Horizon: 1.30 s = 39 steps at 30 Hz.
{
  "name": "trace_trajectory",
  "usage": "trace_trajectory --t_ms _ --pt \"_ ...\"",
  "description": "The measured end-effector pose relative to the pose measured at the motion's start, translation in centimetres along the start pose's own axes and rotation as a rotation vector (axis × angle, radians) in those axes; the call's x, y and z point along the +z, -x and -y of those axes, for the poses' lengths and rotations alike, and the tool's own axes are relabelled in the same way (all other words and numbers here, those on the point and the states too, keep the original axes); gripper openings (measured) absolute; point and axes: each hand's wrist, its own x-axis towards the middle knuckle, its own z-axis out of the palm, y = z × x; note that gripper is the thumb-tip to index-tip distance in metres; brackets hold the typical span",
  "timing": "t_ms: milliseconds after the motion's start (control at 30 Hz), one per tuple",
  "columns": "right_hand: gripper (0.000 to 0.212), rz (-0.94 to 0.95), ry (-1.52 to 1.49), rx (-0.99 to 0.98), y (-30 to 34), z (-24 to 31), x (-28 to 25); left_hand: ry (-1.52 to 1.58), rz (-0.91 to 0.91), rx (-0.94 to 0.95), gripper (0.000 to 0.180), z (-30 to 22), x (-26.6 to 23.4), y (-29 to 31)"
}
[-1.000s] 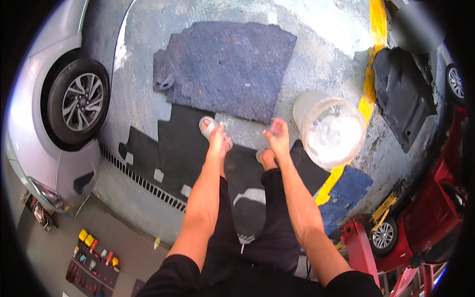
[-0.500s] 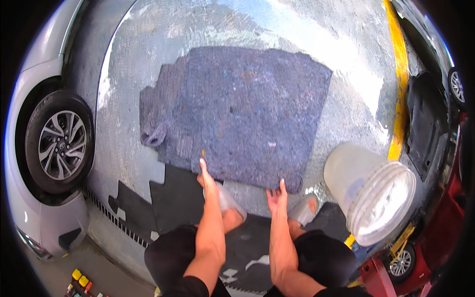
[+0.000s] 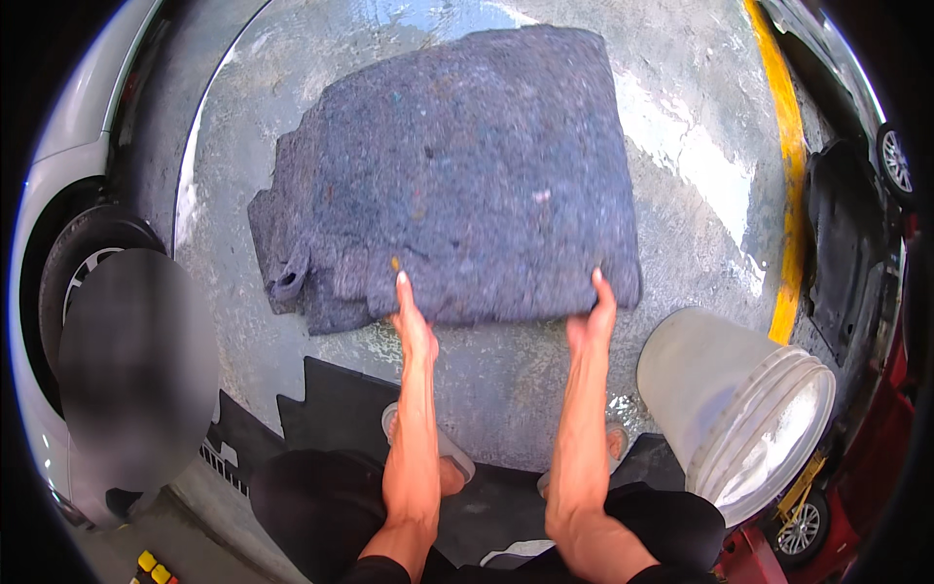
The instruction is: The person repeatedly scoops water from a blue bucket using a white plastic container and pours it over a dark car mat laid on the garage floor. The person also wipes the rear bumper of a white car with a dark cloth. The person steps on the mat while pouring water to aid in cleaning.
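**A:** Start at the left edge. What is there?

**B:** A silver-white car body [image 3: 58, 146] curves down that side, with a black tyre [image 3: 88, 253] in its wheel arch. A blurred dark oval covers the lower part of the wheel. At the bottom left corner sit a few small yellow and red blocks [image 3: 148, 565] on the floor.

**A:** And moving in toward the middle?

**B:** A wet grey concrete floor [image 3: 681, 127], and flat on it a large grey-blue felt mat [image 3: 467, 165], roughly rectangular, with a notched, folded flap at its left side. It lies straight ahead of the person, its near edge just past their feet.

**A:** The hands?

**B:** The left hand [image 3: 413, 316] reaches to the mat's near edge left of centre, fingers extended and lying on the felt, thumb side tucked under the rim as far as I can see. The right hand [image 3: 592, 319] does the same near the mat's near right corner, fingers over the top of the edge. Whether either hand is truly clamped on the felt I cannot tell; both touch it. The two hands are well apart from each other.

**A:** Below them?

**B:** Bare forearms, dark trousers, and feet in pale sandals [image 3: 443, 457] standing at the edge of a black rubber floor mat [image 3: 331, 409].

**A:** Further right?

**B:** A white plastic bucket [image 3: 720, 399] tilted on its side, its mouth turned down to the right, just beside the right forearm. Beyond it runs a yellow painted line [image 3: 790, 185], then a black moulded car mat [image 3: 842, 263], and a red vehicle [image 3: 876, 467] with a small wheel at the lower right.
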Motion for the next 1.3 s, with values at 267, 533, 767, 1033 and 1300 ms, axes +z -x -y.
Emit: trace_trajectory --t_ms 267,533,767,1033,1300 --pt "0.072 -0.191 0.375 0.074 -4.2 7.2 9.8 -0.229 0.093 -0.432 0.101 -4.8 6.6 -4.6" --pt "0.051 -0.011 0.61 -0.458 18.4 21.5 10.7 -0.667 0.507 -0.307 0.046 -5.7 11.7 15.4" --pt "0.059 -0.622 1.65 -0.729 28.0 35.0 -3.0 -1.0 0.963 0.397 0.031 -6.3 19.3 39.5" --pt "0.057 -0.413 2.067 -0.11 22.9 36.1 -14.0 -1.326 0.951 0.739 0.043 -6.0 20.0 47.3" --pt "0.045 -0.024 2.115 0.113 17.2 34.4 -16.6 -1.473 1.044 0.495 0.052 -4.8 20.4 49.8"
